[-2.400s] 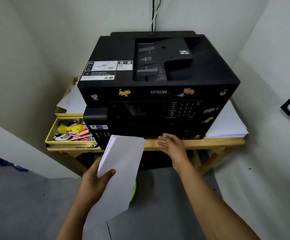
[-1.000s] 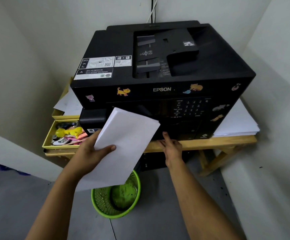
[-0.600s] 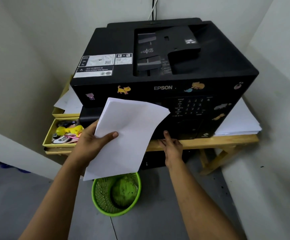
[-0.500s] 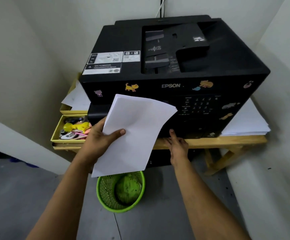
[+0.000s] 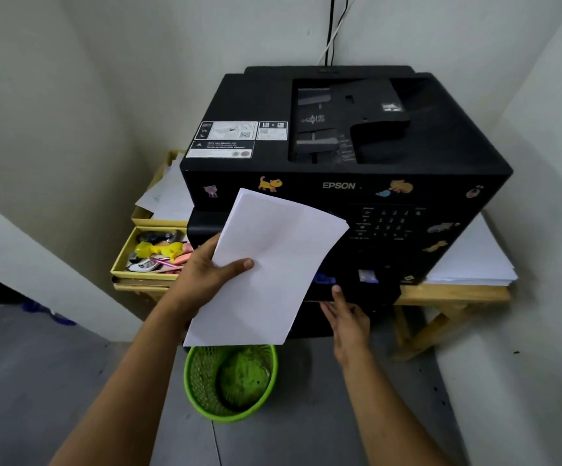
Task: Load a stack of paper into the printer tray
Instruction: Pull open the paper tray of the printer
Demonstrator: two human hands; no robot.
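The printer (image 5: pixel 357 183) is black plastic, matt and faintly dusty on top, with glossy little stickers and paper labels on its shell. The stack of paper (image 5: pixel 273 264) is smooth, matt white sheets, as is the pile of sheets (image 5: pixel 471 260) on the bare, pale wooden table (image 5: pixel 451 292). The waste basket (image 5: pixel 231 381) is bright green mesh, the trays (image 5: pixel 121 260) look like yellow card, and the floor (image 5: pixel 54 364) is smooth grey tile.

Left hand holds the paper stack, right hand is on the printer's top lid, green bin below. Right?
Not quite. In the head view the right hand is at the tray front low on the printer, not the top lid. Left hand does hold the paper stack; green bin sits below.
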